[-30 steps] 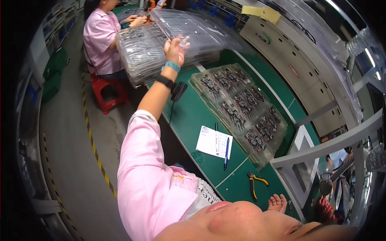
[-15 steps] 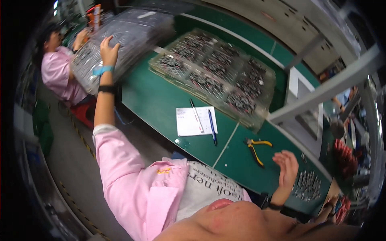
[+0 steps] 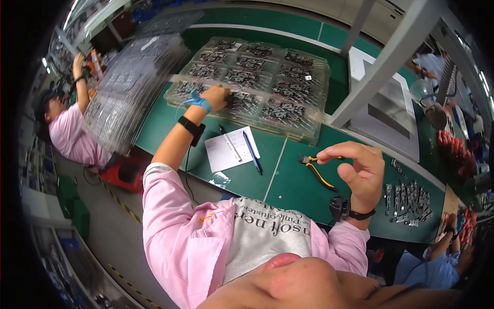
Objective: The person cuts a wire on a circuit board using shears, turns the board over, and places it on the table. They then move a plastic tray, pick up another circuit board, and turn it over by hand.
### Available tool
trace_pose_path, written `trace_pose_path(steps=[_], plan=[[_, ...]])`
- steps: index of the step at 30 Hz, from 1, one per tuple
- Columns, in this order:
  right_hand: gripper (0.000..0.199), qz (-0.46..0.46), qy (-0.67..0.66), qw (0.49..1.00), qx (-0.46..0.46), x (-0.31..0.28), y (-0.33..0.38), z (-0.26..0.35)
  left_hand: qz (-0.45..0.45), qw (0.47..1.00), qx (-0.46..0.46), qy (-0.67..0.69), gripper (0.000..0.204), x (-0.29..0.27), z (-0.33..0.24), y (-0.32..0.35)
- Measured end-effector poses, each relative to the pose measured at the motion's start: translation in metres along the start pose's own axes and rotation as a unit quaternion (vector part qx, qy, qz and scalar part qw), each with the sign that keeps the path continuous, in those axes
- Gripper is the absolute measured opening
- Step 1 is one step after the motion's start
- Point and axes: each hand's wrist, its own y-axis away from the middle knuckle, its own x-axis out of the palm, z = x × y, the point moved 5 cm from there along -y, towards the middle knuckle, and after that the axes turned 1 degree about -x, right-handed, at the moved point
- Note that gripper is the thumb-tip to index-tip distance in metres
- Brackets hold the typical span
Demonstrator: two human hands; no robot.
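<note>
My left hand, a blue strap around its wrist, reaches into the near-left part of a clear compartmented tray. Its fingers are curled down, and whatever they hold, if anything, is hidden. Small dark electronic parts with silvery pins fill the tray's compartments. My right hand is raised above the near edge of the table, its fingers curved and thumb apart, with nothing in it. Beside its fingertips lie yellow-and-black pliers with their handles spread.
A tall stack of clear trays stands at the left. On the green table lie a paper sheet, a white pen, a blue pen and loose parts. A grey frame post rises at right. A co-worker sits left.
My left hand has moved right, from the tray stack into the tray of parts. My right hand has risen and moved near the pliers. The co-worker's arm at left has lifted.
</note>
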Motion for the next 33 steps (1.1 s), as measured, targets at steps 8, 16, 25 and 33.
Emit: trace_pose_path(steps=[8,16,25,33], plan=[[0.030,-0.049,0.007,0.997,0.060,-0.041,-0.004,-0.057,-0.041,0.943,0.103,0.314,0.023,-0.063,-0.064,0.013],[0.028,-0.111,-0.165,0.967,0.162,-0.030,-0.008,-0.073,-0.091,0.911,0.263,0.305,0.033,-0.148,-0.228,0.031],[0.031,-0.183,-0.223,0.945,0.157,-0.033,-0.002,-0.049,-0.011,0.642,0.222,0.734,0.038,-0.135,-0.214,0.030],[0.033,-0.094,-0.327,0.920,0.193,-0.029,0.003,-0.044,-0.034,0.605,0.183,0.774,0.037,-0.136,-0.210,0.032]])
